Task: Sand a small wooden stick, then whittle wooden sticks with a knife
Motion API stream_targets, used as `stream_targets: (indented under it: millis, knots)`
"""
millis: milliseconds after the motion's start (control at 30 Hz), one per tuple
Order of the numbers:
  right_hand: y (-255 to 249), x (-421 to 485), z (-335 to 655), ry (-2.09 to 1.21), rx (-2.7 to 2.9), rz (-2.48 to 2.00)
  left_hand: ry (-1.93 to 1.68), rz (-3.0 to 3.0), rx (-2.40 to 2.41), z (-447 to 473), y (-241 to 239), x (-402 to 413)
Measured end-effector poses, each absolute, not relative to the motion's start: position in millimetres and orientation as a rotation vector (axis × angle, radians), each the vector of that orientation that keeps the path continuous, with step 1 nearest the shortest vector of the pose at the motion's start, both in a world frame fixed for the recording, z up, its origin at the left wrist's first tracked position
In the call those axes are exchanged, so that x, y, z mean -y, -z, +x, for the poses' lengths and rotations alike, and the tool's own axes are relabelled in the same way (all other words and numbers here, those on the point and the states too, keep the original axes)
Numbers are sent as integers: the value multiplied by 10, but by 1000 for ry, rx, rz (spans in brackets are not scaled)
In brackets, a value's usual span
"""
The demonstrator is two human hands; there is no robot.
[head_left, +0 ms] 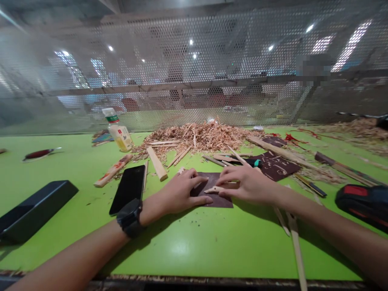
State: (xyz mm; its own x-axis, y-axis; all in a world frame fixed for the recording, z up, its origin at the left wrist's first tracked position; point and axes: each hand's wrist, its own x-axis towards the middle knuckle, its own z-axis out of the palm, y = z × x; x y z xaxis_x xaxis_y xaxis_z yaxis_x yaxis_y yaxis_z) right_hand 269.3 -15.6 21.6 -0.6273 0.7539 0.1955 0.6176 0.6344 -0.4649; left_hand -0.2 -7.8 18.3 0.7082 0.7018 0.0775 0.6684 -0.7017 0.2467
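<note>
A dark brown sheet that looks like sandpaper (222,202) lies flat on the green table. My left hand (178,192), with a black watch at the wrist, rests on the left part of this sheet, thumb and forefinger spread apart. From the right, my right hand (247,184) pinches a small pale carved wooden piece (214,189) against the sheet. The piece has a pointed end and a small round hole; its other end is hidden under my right fingers. Its pointed end lies between my two hands.
A heap of wood shavings (197,135) lies against the perforated metal screen (188,76). Left are a phone (129,188), a dark box (38,208) and a bottle (119,131). Right are a second dark sheet (277,165), wood strips (298,250) and a black-red power tool (360,204).
</note>
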Motion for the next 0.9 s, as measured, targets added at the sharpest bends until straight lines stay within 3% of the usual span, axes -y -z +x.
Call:
stream_targets:
  millis: [567, 900]
  knots:
    - [-171, 113, 2721, -195, 2502, -1235, -8, 3164, -1117, 100, -166, 196]
    - [-197, 76, 2745, -304, 2597, -1110, 1, 3220, -1096, 117, -132, 219]
